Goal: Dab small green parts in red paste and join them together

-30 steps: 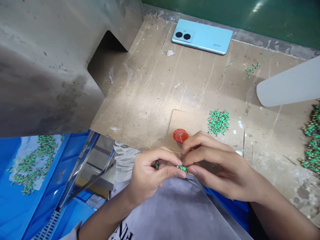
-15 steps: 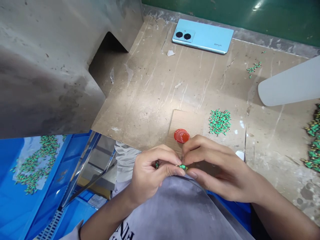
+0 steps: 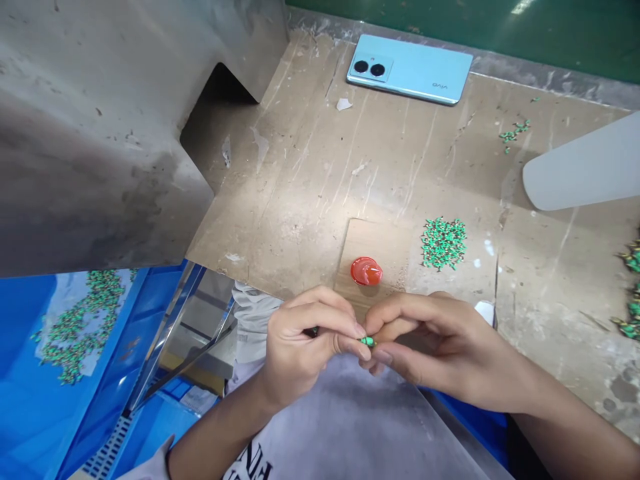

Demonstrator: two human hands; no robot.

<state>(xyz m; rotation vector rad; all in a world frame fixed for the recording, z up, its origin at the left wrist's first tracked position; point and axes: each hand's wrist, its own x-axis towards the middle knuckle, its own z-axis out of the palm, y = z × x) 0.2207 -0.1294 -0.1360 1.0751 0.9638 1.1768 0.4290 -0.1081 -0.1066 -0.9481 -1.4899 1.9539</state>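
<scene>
My left hand pinches a small green part between thumb and forefinger. It looks like a tiny green bead-like piece with metal-coloured ends. Closed around its right end are the thumb and fingertips of my right hand; the fingers hide what exactly they grip. More dark green bits show partly inside the curled fingers of my left hand. Just beyond the hands sits a small red dish with glossy red content, on a cardboard square. A pile of similar green parts lies right of the dish.
A light blue phone lies at the back. At right are a pale grey rounded object, a few scattered green parts and a heap. A metal housing stands left, above a blue tray holding more parts.
The right fingers have shifted slightly, with the fingertips lower around the green part. Both hands stay together, and the camera view has moved a little.
</scene>
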